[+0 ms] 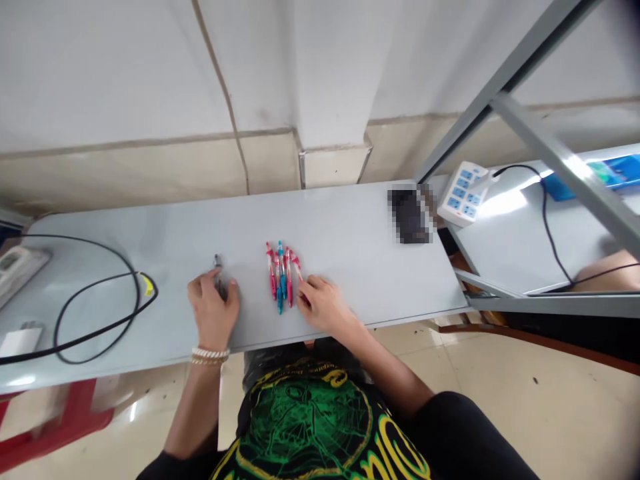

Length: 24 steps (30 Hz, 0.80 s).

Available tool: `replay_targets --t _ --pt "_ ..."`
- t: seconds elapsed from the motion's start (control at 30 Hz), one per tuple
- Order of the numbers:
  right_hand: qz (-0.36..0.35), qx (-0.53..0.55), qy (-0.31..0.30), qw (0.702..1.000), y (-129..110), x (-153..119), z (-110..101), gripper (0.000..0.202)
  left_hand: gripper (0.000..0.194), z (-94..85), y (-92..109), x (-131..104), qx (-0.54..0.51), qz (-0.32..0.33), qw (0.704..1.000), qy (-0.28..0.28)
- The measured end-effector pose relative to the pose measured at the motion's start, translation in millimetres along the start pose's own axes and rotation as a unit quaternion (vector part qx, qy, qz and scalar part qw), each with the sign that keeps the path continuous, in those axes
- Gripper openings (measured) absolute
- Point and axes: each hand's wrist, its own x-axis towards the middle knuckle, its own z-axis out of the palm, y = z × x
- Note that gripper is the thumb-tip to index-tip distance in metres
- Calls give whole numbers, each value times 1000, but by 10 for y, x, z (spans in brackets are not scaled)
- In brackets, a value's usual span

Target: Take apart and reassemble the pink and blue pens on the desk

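Note:
My left hand (214,307) rests on the grey table, its fingers curled over a dark, partly clear pen (218,263); the pen's lower part is partly hidden by the hand. My right hand (323,303), also curled, has its fingertips on the lower end of a slanted pink pen (297,262). Between the hands lies a loose row of pens, side by side and pointing away from me: a pink pen (273,277) on the left, blue pens (281,273) in the middle, and another pink pen (289,283) beside the slanted one.
A black cable (100,283) with a yellow tag loops over the table's left side, near a white adapter (21,340). At the right end lies a blurred-out dark object (413,215). Beyond the metal frame (565,147) are a power strip (464,193) and part of another person's arm (610,273).

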Motion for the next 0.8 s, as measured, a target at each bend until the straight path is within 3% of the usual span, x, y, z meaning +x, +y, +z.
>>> replay_targets --t 0.13,0.27,0.33,0.47,0.53,0.67,0.8 --pt "17 2 16 1000 65 -16 -5 14 46 45 -19 -40 -3 10 1000 17" --pt "43 168 76 982 198 -53 -2 10 44 32 2 -42 -11 2 999 36" --pt "48 239 104 964 276 -62 -14 12 39 4 52 -54 -14 13 997 78" --pt "44 268 117 955 404 -31 -103 21 31 -56 258 -107 -36 48 981 187" --pt "40 284 116 951 448 14 -178 23 44 -55 405 -142 -65 30 988 137" --pt "38 307 102 945 500 143 -314 23 81 31 681 -196 -65 -21 996 -53" --pt "42 337 83 937 519 275 -363 28 86 100 796 -151 -26 -25 997 -73"
